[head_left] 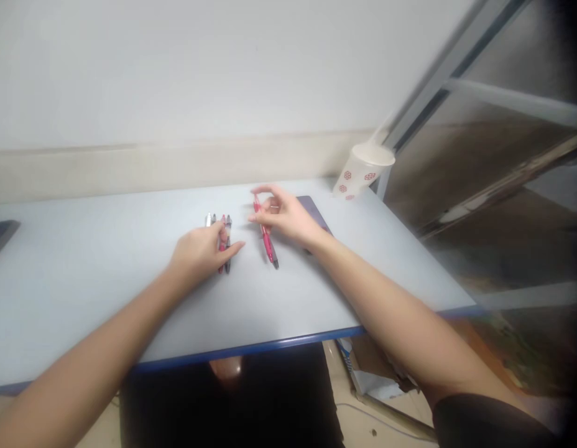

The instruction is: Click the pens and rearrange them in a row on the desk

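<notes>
My left hand [202,247] lies over a row of several pens on the table, its fingers curled round them and its thumb stretched past their right side. A white pen [208,219] shows its top at the left of the row; a dark pen [229,222] lies on the right, beside a pink-red one. My right hand [288,216] is around the upper part of a red pen [267,242], thumb crossing over it and index finger raised near its top. Against that pen lies another with a dark end [276,264]. The fingers partly hide both.
A dark flat object [315,211] lies partly under my right wrist. At the back right corner stands a white paper cup with red flowers [358,174]. Another dark flat object [2,235] is at the left. The white table [106,267] has a blue front edge; a metal-framed panel flanks its right side.
</notes>
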Action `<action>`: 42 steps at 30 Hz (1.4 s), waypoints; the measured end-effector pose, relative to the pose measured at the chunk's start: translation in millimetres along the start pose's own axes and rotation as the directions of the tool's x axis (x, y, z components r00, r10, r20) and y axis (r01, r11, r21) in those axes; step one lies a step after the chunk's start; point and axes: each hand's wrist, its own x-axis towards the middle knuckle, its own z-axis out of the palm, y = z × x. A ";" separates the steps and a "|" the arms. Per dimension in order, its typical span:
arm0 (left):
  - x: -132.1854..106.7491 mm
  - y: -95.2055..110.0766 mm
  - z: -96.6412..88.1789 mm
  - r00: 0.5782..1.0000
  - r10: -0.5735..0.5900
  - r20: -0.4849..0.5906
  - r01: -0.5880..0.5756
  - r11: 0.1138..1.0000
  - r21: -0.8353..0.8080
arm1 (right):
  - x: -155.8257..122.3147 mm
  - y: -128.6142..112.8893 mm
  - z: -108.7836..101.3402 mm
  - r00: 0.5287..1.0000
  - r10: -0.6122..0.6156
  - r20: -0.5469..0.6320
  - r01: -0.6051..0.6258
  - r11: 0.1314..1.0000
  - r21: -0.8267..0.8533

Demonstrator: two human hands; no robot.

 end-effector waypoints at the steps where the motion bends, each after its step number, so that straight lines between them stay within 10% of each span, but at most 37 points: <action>1: 1.2 0.1 2.1 1.000 0.009 0.002 -0.009 1.000 0.018 | 0.7 0.2 -1.2 1.000 -0.002 -0.015 0.002 1.000 -0.004; 8: 5.8 -2.6 9.4 0.998 0.056 -0.009 -0.055 0.995 0.087 | 6.3 2.8 -11.0 0.987 -0.020 -0.157 0.015 0.999 -0.034; 15: 2.4 3.8 1.8 1.000 0.013 0.017 -0.014 0.997 0.075 | -0.1 1.8 0.0 1.000 -0.001 0.014 0.002 0.997 -0.072; 42: -0.5 3.5 -2.5 1.000 0.011 0.029 -0.011 1.000 0.006 | 2.4 8.4 8.5 0.998 -0.063 0.031 0.066 0.989 -0.132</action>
